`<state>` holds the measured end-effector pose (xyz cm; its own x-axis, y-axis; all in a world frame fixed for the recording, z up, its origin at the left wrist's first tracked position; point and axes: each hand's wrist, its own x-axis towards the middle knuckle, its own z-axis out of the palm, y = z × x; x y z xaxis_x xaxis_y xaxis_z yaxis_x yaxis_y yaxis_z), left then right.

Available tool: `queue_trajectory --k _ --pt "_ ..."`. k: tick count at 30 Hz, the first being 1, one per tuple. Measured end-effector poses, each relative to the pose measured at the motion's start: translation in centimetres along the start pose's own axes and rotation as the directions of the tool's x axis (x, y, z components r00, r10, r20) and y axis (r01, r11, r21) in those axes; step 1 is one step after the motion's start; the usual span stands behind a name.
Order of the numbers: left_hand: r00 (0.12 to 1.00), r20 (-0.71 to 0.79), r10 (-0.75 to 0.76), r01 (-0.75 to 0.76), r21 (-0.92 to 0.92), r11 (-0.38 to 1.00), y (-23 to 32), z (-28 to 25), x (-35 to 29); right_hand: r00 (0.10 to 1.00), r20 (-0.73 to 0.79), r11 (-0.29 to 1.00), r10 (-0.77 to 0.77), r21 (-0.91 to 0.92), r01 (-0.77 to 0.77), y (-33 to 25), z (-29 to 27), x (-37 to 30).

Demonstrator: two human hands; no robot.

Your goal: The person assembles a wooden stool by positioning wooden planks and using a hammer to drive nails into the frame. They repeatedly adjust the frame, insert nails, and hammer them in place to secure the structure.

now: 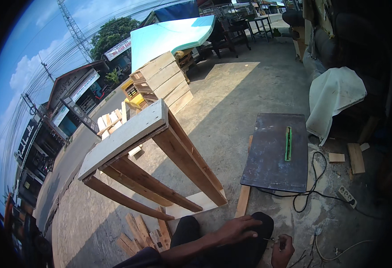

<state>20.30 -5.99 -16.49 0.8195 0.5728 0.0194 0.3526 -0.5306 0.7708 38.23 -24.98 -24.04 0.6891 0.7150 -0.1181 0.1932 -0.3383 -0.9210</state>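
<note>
My left hand (237, 230) lies across my dark-trousered knee (263, 223) with its fingers stretched out, holding nothing that I can see. Just right of that knee, my right hand (284, 251) is closed with curled fingers. A thin, small piece (268, 239) pokes out by its fingertips, too small to name. In front of me stands a tall wooden frame (182, 154) of brown posts, its pale board top (124, 136) tilted in view. Neither hand touches the frame.
To the right sits a dark saw table (271, 156) with a green-edged slot. Near it lie a black cable (309, 192), a power strip (346, 196) and wood offcuts (355, 158). Wood strips (138, 232) lie left of my knees. Wooden crates (164, 82) stand behind the frame.
</note>
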Motion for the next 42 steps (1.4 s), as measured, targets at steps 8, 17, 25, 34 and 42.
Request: queue_trajectory --k 8,17,25,34,42 --pt "0.981 0.190 -0.045 0.084 -0.200 0.976 2.9 -8.0 -7.2 0.938 0.232 0.876 -0.258 0.465 0.126 -12.9 7.7 -3.4" --pt "0.915 -0.373 -0.154 0.106 -0.147 0.983 3.1 -18.1 -12.7 0.994 -0.082 0.968 0.067 0.247 -0.045 0.3 7.5 -1.4" --pt "0.503 -0.863 -0.042 0.060 -0.013 0.998 4.0 -39.4 -13.3 0.933 -0.029 0.605 0.359 -0.754 -0.256 16.5 5.6 -8.7" --pt "0.496 -0.862 -0.104 0.150 -0.032 0.988 1.1 -40.3 -12.9 0.915 0.005 0.656 0.404 -0.699 -0.286 16.3 7.6 -9.3" --pt "0.509 -0.855 -0.098 0.143 -0.028 0.989 1.5 -39.9 -13.5 0.911 0.049 0.736 0.409 -0.608 -0.297 13.9 7.9 -9.0"
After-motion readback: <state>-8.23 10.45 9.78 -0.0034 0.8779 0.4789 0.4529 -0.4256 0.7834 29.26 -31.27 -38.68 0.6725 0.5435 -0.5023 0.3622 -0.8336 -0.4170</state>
